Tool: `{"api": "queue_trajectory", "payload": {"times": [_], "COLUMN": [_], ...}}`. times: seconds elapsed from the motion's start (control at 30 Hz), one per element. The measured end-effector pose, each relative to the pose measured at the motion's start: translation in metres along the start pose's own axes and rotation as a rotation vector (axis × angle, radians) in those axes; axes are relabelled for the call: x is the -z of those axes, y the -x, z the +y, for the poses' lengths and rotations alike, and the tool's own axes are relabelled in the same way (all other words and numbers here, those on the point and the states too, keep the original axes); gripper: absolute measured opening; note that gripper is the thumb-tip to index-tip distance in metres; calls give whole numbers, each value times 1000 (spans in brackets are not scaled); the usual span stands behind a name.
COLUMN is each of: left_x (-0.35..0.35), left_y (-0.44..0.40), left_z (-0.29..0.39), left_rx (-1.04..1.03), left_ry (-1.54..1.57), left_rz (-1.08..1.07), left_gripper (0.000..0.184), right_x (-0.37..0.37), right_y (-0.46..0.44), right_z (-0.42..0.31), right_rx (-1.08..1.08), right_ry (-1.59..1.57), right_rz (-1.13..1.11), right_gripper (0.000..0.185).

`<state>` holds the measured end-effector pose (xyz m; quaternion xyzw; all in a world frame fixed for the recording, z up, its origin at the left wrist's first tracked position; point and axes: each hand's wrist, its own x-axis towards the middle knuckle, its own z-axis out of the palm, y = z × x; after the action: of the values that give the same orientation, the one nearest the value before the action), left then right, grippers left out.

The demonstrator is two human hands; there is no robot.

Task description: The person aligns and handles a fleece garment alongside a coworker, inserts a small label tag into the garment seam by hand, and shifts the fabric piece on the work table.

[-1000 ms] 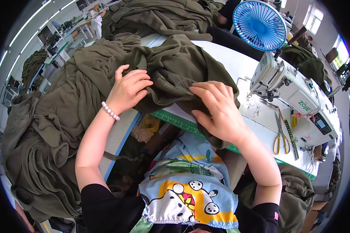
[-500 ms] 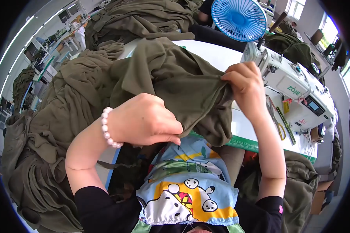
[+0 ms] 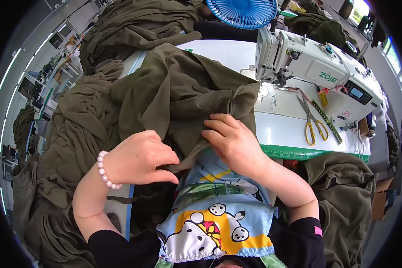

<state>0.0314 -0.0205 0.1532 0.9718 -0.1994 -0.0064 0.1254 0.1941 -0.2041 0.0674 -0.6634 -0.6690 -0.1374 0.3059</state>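
Observation:
Olive-green fabric (image 3: 187,85) lies in folds on the white sewing table, with a rolled, open-ended part near the machine. At the fabric's near edge is my left hand (image 3: 143,158), wearing a beaded bracelet; its bent fingers and thumb close on that edge. My right hand (image 3: 236,145) rests on the cloth below the rolled end, fingers bent and slightly apart, thumb hidden. To the right stands a white sewing machine (image 3: 319,71). Yellow-handled scissors (image 3: 311,120) lie in front of it, beside a green measuring strip (image 3: 328,120).
A large olive fabric heap (image 3: 80,120) covers the left side, and another pile (image 3: 138,27) lies at the back. More fabric (image 3: 339,192) hangs at the lower right. A blue fan (image 3: 243,11) stands behind the machine. Green ruler tape (image 3: 299,153) runs along the table's front edge.
My right hand has moved left and down from the raised fabric corner. My left hand has shifted slightly left. The fabric has turned, exposing its rolled end, and the whole view has shifted.

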Motion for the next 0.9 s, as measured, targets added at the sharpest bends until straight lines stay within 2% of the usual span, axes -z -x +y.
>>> {"api": "queue_trajectory", "payload": {"times": [0.07,0.13,0.2,0.3,0.37,0.43,0.6,0.7,0.73,0.8,0.9], "left_x": [5,18,28,23,10,0,-18,-6,-3,0,-3], "left_y": [3,-2,-16,-60,-86,-107,-140,-145,-141,-125,-104], "left_z": [-4,-10,-13,-11,-11,-11,-16,-24,-30,-50,-65], "left_rx": [3,25,32,-233,-319,-444,-500,-400,-395,-283,-177], "left_ry": [75,-74,-143,-213,-191,-234,-152,-288,-292,-77,98], "left_rz": [5,71,103,146,124,-107,-278,-340,-340,-246,-156], "left_gripper": [21,20,19,14,13,10,10,12,12,12,13], "right_x": [3,5,7,6,-1,-8,-12,-5,-1,5,-1], "right_y": [7,13,14,19,28,37,54,57,59,59,56], "right_z": [4,6,-1,-15,-17,-17,-21,-17,-12,-4,3], "right_rx": [6,31,61,131,141,132,172,155,81,-63,-118], "right_ry": [-89,-266,-323,-442,-398,-371,-328,-331,-320,-298,-267], "right_rz": [-79,-241,-241,-257,-146,-86,-91,-74,-28,64,109], "right_gripper": [26,19,17,15,16,16,16,19,20,21,22]}}
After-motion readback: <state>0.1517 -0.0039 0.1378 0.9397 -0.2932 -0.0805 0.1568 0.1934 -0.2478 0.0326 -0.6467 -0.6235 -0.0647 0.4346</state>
